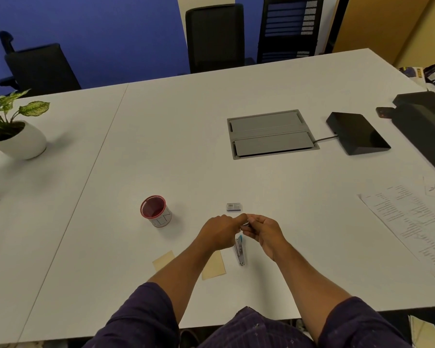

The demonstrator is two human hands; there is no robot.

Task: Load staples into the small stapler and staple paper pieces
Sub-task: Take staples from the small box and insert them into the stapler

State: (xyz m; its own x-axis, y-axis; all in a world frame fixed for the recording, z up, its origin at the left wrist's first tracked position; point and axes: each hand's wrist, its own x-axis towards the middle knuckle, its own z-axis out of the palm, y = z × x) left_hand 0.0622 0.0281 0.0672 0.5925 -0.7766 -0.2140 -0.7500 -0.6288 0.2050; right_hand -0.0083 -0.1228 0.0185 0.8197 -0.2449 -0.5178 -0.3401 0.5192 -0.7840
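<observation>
centrally, both hands are meeting above the white surface (pixel 186 146), fingertips pinched together around a thin metallic strip (pixel 245 224) that is showing between them; whether it is a row of staples is too small to tell. the left hand (pixel 220 233) is curling closed with its thumb and forefinger pressing toward the strip. the right hand (pixel 264 233) is closing on the strip's other end, fingers folded inward. the small stapler (pixel 239 251) is lying on the surface just below the hands, silver with a blue tip, appearing opened, touched by neither hand. a small staple box (pixel 233 206) is resting just beyond the hands. two tan paper pieces (pixel 214 266) are lying under and beside the left forearm, one partly covered by it, the other (pixel 163 259) lying to its left. a red-rimmed cup (pixel 155 210) is standing to the left of the hands, well apart from the stapler. printed sheets (pixel 412 222) are lying at the far right, and a potted plant (pixel 15 131) is sitting at the far left.
</observation>
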